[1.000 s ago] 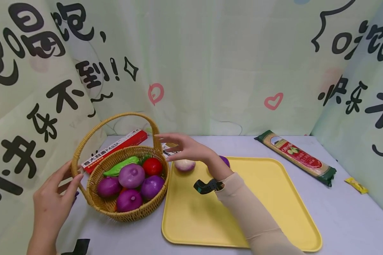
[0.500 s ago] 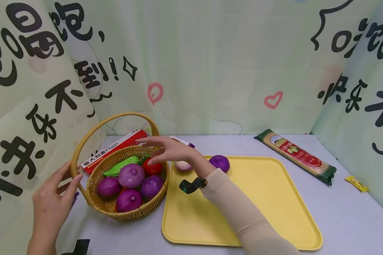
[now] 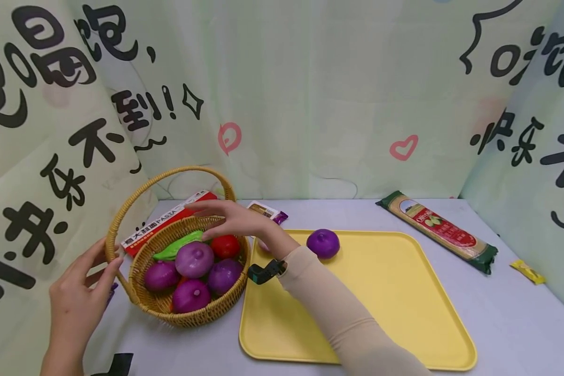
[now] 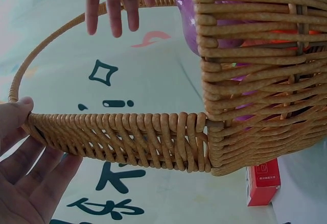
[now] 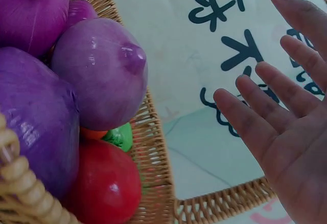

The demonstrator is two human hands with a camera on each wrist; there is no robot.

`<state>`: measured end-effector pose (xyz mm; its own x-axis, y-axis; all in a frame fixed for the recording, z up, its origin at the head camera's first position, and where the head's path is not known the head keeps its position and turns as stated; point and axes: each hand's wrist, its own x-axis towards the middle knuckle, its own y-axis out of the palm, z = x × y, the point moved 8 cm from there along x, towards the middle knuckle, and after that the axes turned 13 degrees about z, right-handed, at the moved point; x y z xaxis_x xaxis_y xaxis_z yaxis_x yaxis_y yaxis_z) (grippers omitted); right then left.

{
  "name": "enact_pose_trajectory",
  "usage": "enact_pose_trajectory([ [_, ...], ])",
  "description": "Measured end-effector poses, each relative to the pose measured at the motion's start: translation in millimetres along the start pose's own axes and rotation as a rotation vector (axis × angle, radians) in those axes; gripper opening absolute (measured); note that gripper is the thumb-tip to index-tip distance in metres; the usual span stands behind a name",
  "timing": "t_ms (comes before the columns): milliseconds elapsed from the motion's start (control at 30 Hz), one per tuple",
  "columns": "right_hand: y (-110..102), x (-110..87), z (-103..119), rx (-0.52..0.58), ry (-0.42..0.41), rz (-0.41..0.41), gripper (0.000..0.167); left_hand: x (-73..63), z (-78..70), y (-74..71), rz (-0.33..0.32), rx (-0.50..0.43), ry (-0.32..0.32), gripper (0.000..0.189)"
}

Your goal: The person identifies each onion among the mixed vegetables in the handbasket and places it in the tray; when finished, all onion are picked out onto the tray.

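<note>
A wicker basket (image 3: pixel 207 314) stands left of centre in the head view. Several purple onions (image 3: pixel 194 259), a red tomato (image 3: pixel 225 246) and a green pepper (image 3: pixel 178 245) lie in it, with a bit of orange low among the onions. My left hand (image 3: pixel 77 292) holds the left side of the basket's arched handle (image 4: pixel 117 132), thumb on one side and fingers on the other. Over the basket's far right part hovers my right hand (image 3: pixel 237 218), its fingers spread and extended. In the right wrist view that hand (image 5: pixel 301 147) has nothing in it.
Right of the basket lies a yellow tray (image 3: pixel 380 313) bearing a purple onion (image 3: pixel 322 244); another pale one is mostly behind my forearm. A red pasta box (image 3: pixel 169 216), a purple-and-white packet (image 3: pixel 265 210), a green-ended noodle packet (image 3: pixel 437 230) and a small yellow packet (image 3: pixel 527 272) lie around.
My right hand has moved left, from beside the handle's right side to above the basket, uncovering the purple onion on the tray. The left hand and basket have stayed put.
</note>
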<state>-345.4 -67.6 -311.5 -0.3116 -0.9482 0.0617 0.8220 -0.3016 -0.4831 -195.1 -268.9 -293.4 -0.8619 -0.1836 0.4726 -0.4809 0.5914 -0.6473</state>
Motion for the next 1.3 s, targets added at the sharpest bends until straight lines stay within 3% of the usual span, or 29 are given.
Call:
enact_pose_trajectory([
  [233,4.2,14.8,-15.4,-0.032,0.051,0.044,0.066,0.2,1.2,0.5,0.005,-0.003,-0.008,0.049],
  [400,12.1,22.8,-29.9,0.01,0.107,0.097,0.066,0.0,0.9,0.6,0.01,-0.005,-0.011,0.048],
  [733,23.9,32.8,-41.8,-0.011,0.169,0.185,0.07,0.6,1.9,0.5,0.014,-0.006,-0.024,0.048],
  [1067,33.7,41.0,-43.0,-0.141,0.269,0.282,0.069,1.2,2.4,0.9,0.011,-0.01,-0.014,0.048],
  [1300,37.7,38.6,-51.9,-0.166,0.354,0.292,0.07,1.3,0.1,0.6,0.019,-0.007,-0.033,0.048],
])
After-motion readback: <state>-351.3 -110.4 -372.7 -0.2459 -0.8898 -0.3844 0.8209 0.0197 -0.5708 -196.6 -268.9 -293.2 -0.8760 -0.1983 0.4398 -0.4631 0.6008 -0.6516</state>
